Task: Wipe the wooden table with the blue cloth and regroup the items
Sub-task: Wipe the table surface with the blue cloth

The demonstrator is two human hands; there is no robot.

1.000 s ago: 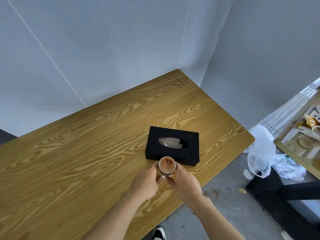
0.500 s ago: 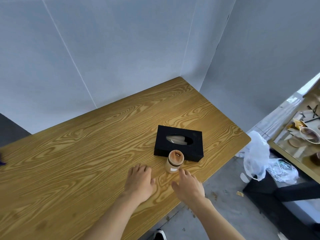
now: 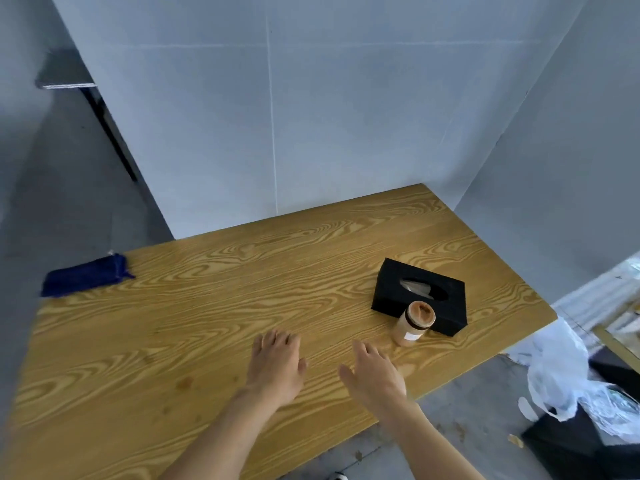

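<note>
A wooden table (image 3: 207, 313) fills the middle of the view. The blue cloth (image 3: 85, 280) lies folded at its far left corner, hanging slightly over the edge. A black tissue box (image 3: 420, 294) sits on the right side, and a small brown jar (image 3: 414, 323) stands upright touching its near side. My left hand (image 3: 277, 365) hovers over the table with fingers spread and nothing in it. Just left of the jar and apart from it, my right hand (image 3: 375, 372) is likewise open and holds nothing.
Grey panel walls (image 3: 311, 133) close the table at the back and right. A white plastic bag (image 3: 557, 368) lies on the floor past the right edge. A second surface (image 3: 623, 327) with clutter shows at the far right. A dark shelf (image 3: 65, 76) hangs at upper left.
Both hands let go of the jar, left it standing by the tissue box, and drew back toward the near left. The view swung left, bringing the blue cloth into sight.
</note>
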